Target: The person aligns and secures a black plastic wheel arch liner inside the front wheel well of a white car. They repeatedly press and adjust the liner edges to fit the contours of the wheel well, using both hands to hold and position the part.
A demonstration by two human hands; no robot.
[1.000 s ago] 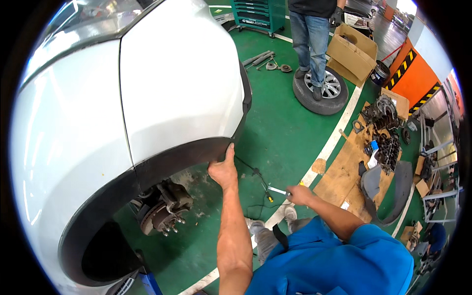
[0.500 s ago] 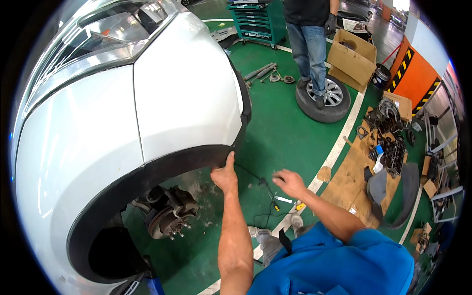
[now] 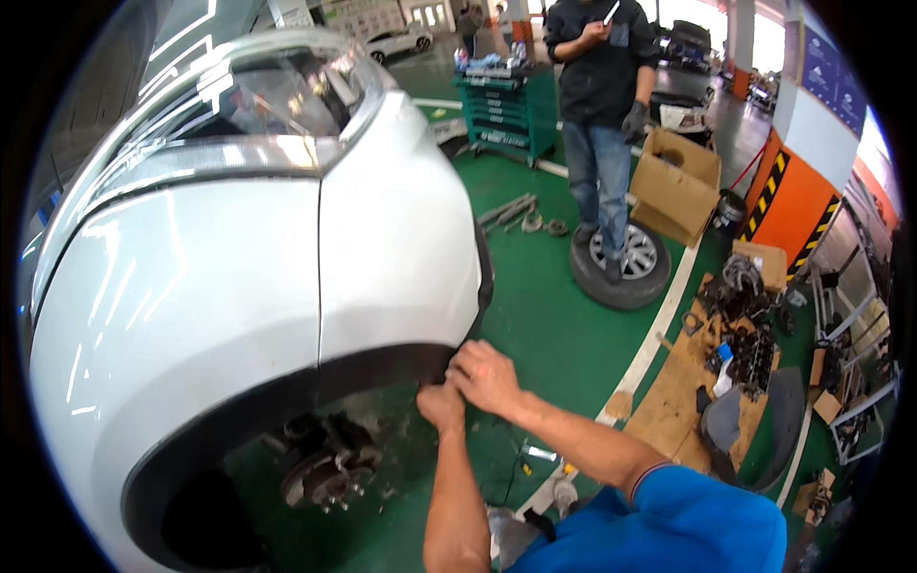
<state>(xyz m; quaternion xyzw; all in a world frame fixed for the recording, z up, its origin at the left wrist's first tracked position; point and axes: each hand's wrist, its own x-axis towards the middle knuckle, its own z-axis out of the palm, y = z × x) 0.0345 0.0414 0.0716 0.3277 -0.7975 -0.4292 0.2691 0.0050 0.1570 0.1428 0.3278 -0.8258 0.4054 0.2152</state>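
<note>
A white car's front corner fills the left, with a fender (image 3: pixel 210 286) and a bumper (image 3: pixel 411 258) meeting at a seam. Black wheel arch trim (image 3: pixel 382 365) curves below them. My left hand (image 3: pixel 441 406) is closed on the trim's front end, its fingertips hidden behind the edge. Just above and touching it, my right hand (image 3: pixel 485 375) has its fingers curled against the same corner; what they pinch, if anything, is hidden. Inside the open wheel arch sits a brake disc (image 3: pixel 310 480) with bare wheel studs.
Another person (image 3: pixel 602 124) stands on a loose wheel (image 3: pixel 621 272), near a green tool cabinet (image 3: pixel 506 115) and a cardboard box (image 3: pixel 676 186). Greasy engine parts (image 3: pixel 750 353) lie on a wooden board (image 3: pixel 669 406) to the right. Cable and small tools lie by my feet.
My right hand has moved left and forward from open air to the trim corner beside my left hand. The left hand stays at the trim. The view has tilted up.
</note>
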